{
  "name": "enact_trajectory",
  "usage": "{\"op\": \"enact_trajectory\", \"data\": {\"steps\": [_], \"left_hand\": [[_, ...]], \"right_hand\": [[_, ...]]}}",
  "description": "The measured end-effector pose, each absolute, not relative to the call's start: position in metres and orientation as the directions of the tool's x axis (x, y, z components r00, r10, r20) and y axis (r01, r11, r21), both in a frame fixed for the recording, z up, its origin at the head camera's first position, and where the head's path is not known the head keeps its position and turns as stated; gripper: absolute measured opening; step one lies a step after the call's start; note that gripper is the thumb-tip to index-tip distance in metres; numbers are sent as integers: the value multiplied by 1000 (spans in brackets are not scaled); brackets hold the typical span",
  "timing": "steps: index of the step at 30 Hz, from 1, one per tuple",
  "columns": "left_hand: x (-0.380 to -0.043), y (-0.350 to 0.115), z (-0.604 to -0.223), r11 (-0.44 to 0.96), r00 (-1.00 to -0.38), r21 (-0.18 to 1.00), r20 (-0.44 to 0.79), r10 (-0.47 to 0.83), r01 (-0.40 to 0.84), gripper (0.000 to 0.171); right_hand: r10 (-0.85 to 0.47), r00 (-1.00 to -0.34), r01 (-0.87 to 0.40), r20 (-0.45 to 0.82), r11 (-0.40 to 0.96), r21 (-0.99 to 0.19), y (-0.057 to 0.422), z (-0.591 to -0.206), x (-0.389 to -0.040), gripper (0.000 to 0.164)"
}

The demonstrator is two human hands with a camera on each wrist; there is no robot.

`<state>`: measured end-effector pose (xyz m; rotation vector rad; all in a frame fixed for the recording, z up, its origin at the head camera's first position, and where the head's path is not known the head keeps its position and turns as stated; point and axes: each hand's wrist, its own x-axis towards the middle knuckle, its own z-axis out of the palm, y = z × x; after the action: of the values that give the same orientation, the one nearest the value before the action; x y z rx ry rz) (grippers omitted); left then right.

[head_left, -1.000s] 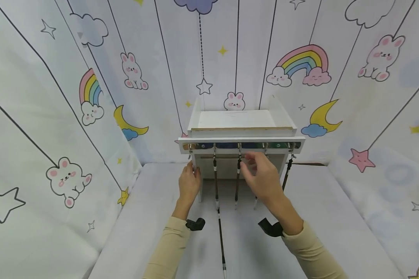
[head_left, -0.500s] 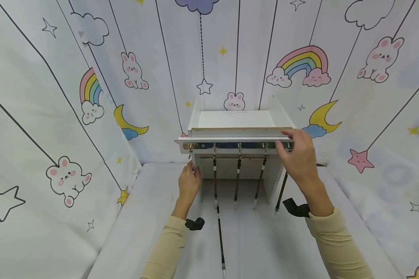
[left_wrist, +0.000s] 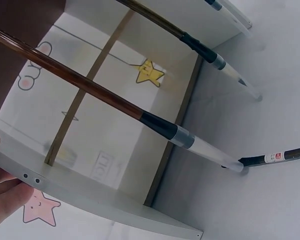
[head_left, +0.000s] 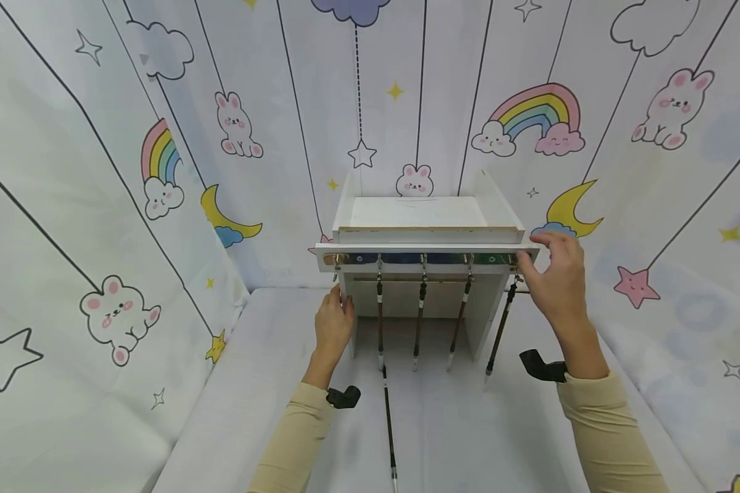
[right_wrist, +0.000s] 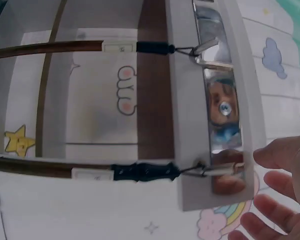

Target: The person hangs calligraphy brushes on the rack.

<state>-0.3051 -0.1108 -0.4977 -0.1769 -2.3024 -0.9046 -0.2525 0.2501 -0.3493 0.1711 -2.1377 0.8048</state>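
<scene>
My left hand (head_left: 335, 320) grips the left side panel (left_wrist: 85, 190) of a small white shelf (head_left: 416, 212), fingers and thumb around its edge. My right hand (head_left: 558, 281) is at the right end of the front board, fingers loosely bent and apart. In the right wrist view its thumb tip is right at the board's edge, beside the end hook (right_wrist: 222, 170). Several capped calligraphy brushes (head_left: 419, 318) hang by loops from hooks on a shiny metal strip (head_left: 401, 258). The rightmost brush (head_left: 499, 335) hangs at a tilt, close to the right hand.
The leftmost hook (head_left: 336, 267) carries no brush. Another dark brush (head_left: 389, 421) lies on the white tabletop (head_left: 271, 411) in front of the shelf, its far end near a hanging brush's cap. Printed cloth walls (head_left: 284, 137) stand behind and at both sides.
My right hand has moved right, away from the middle hooks, to the board's right end, uncovering the hanging brushes behind it. The left hand has stayed on the side panel.
</scene>
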Motion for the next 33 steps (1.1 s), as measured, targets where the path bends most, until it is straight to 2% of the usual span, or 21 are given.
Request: {"op": "enact_trajectory", "data": {"steps": [7, 19, 27, 33], "left_hand": [[-305, -111, -499, 760, -779, 555, 619, -104, 339, 34], [-306, -111, -500, 759, -773, 551, 626, -102, 346, 34], [-306, -110, -497, 760, -779, 550, 620, -94, 346, 33], [-308, -112, -495, 744, -786, 568, 611, -95, 352, 33]], "right_hand": [[144, -693, -373, 706, 766, -523, 264, -362, -255, 34], [111, -727, -393, 678, 742, -543, 269, -373, -256, 36], [139, -671, -450, 728, 704, -549, 269, -379, -263, 33], [167, -670, -458, 723, 673, -581, 268, -380, -265, 33]]}}
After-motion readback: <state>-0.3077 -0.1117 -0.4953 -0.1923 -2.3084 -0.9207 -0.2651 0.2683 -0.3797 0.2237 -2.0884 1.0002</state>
